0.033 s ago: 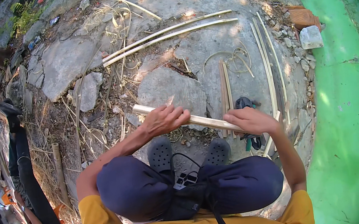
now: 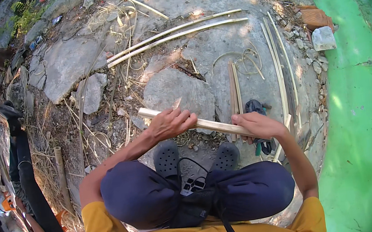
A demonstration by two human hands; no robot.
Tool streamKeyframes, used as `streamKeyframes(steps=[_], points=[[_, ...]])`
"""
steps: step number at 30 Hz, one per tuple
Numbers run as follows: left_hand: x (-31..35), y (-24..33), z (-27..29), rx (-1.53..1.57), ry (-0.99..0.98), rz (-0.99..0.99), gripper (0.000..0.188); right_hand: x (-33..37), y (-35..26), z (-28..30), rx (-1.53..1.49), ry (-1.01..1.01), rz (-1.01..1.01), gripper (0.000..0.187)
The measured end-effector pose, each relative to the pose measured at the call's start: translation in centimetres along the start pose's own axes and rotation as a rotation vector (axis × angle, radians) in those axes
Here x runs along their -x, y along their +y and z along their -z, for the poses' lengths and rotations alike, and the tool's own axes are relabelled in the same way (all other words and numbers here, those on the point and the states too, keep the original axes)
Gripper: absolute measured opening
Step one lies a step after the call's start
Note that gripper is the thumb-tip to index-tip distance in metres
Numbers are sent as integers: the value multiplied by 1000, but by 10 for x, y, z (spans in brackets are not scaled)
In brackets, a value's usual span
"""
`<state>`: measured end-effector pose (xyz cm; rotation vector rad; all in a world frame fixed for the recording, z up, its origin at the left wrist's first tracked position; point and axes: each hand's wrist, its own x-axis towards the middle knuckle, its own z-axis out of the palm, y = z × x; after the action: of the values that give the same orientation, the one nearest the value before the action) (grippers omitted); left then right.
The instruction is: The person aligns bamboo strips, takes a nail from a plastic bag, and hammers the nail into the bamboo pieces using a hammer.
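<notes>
Now both hands are closed on one pale piece of wood (image 2: 215, 125), which is held in the air in front of the knees, above the dark shoes (image 2: 166, 158). Left hand (image 2: 174, 121) has its fingers curled over the piece near its left end, and this end sticks out past the hand. Right hand (image 2: 258, 125) grips the other part with the thumb lying along it; the fingers below are mostly hidden, and the right end I cannot see well. Whether it is one piece or several strips together, I cannot tell.

To handle it well, in my opinion, both grips should be firm but not hard, because the edges could give splinters. It would be good to keep the wrists relaxed, turn the piece slowly, and keep it away from the two long strips (image 2: 212, 26) on the ground.
</notes>
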<state>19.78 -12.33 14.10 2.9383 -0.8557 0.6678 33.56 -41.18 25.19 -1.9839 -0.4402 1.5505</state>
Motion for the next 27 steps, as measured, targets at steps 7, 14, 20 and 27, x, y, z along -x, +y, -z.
streamKeyframes(steps=[7, 14, 20, 27], points=[[39, -1, -32, 102, -138, 45, 20, -53, 34, -30, 243, 55, 123, 64], [52, 15, -59, 263, -240, 258, 38, -104, 73, -44, 399, 231, 254, 48], [54, 21, -79, 392, -293, 464, 40, -141, 96, -42, 604, 384, 348, 40], [68, 15, -104, 355, -149, 505, 32, -173, 107, -32, 659, 432, 409, 38]])
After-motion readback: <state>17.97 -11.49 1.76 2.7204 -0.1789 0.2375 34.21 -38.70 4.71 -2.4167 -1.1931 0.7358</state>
